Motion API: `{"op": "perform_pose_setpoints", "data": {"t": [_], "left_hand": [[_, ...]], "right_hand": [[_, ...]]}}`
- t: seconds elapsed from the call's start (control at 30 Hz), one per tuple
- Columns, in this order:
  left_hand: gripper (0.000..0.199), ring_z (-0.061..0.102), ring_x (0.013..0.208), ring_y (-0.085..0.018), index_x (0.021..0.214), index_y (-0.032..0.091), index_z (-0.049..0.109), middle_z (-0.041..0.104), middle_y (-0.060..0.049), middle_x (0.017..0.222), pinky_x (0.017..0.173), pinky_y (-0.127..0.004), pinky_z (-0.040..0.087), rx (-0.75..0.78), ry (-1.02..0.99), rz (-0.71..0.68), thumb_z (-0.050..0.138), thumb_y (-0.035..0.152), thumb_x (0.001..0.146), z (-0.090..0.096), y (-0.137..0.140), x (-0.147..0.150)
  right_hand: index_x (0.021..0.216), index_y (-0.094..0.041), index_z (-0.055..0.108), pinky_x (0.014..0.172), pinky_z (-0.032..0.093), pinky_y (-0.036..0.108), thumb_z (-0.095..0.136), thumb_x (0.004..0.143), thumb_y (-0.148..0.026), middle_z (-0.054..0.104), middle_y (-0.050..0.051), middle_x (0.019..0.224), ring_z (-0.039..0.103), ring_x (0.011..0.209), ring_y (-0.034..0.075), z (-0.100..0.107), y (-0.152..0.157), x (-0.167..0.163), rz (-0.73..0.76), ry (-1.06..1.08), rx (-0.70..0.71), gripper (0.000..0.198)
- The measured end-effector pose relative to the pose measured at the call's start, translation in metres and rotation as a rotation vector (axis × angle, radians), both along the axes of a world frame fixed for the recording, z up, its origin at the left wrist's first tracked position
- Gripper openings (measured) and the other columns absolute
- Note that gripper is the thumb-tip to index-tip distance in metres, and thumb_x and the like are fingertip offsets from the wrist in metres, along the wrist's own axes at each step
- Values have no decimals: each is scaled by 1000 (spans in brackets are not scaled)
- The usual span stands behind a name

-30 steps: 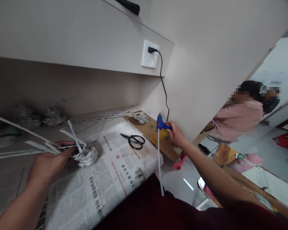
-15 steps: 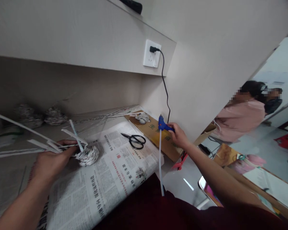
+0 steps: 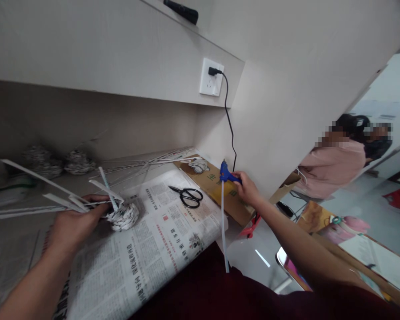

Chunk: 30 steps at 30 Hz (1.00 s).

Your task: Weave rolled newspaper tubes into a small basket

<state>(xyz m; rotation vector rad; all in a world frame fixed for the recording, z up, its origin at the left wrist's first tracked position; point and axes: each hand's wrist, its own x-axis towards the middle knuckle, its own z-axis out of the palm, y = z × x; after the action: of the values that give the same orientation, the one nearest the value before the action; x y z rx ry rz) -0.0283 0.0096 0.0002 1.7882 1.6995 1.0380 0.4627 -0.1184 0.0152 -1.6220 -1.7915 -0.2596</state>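
My left hand (image 3: 78, 222) is closed around a small woven paper piece (image 3: 123, 216), its rounded end facing right and several paper strips sticking out up and to the left. My fingertips are partly hidden behind the strips. In my right hand (image 3: 247, 189) is the handle of a blue glue gun (image 3: 225, 172), nozzle upward, with a long whitish glue stick (image 3: 223, 226) hanging from its back end. Black-handled scissors (image 3: 187, 197) lie on the newspaper (image 3: 153, 240) between my hands.
Woven paper pieces (image 3: 79, 162) stand at the back left, near long paper rolls (image 3: 150, 158). A cardboard sheet (image 3: 216, 184) bears another coiled piece (image 3: 198, 165). A black cord (image 3: 229, 120) runs down from the wall socket (image 3: 211, 82). A person in pink (image 3: 336, 169) is at the right.
The whole view has shifted very slightly. Both hands keep their hold on the woven piece and the glue gun, with hardly any movement.
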Motion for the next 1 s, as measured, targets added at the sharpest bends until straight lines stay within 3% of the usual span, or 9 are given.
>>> {"op": "perform_pose_setpoints", "data": {"t": [0.17,0.4,0.53,0.63,0.73,1.0], "left_hand": [[29,68,87,-25,89,22,71,74,0,86,83,-32,50,-96,-107,23,64,38,65,5,-2,4],[29,68,81,-23,88,20,68,73,-2,87,75,-29,50,-123,-202,-21,62,37,65,11,-7,9],[29,67,84,-24,86,20,68,74,-4,88,76,-30,49,-145,-207,0,61,38,64,21,-14,12],[29,67,86,-24,84,19,69,74,-5,89,79,-30,48,-134,-200,-26,60,38,64,27,-18,14],[31,67,84,-25,85,19,68,74,-5,88,77,-31,49,-141,-212,-5,61,40,62,25,-17,13],[30,68,87,-26,86,21,68,74,-4,90,79,-31,49,-132,-211,-16,62,40,63,13,-7,7]], "right_hand": [[112,-21,51,89,45,49,52,83,-24,61,9,100,57,94,25,7,28,6,-55,330,24,29],[115,-22,45,64,53,32,48,86,-34,57,1,81,58,67,15,16,65,-18,95,522,2,31],[116,-24,45,70,54,34,54,87,-38,59,4,94,60,76,16,25,63,-56,222,718,23,34],[119,-25,44,77,53,34,55,88,-38,59,8,106,60,91,18,31,54,-87,293,736,109,35],[120,-25,44,82,53,36,53,90,-37,56,10,117,59,101,20,37,48,-109,341,758,98,33],[124,-24,43,91,50,41,48,94,-33,54,12,118,55,107,23,40,45,-125,333,670,199,32]]}}
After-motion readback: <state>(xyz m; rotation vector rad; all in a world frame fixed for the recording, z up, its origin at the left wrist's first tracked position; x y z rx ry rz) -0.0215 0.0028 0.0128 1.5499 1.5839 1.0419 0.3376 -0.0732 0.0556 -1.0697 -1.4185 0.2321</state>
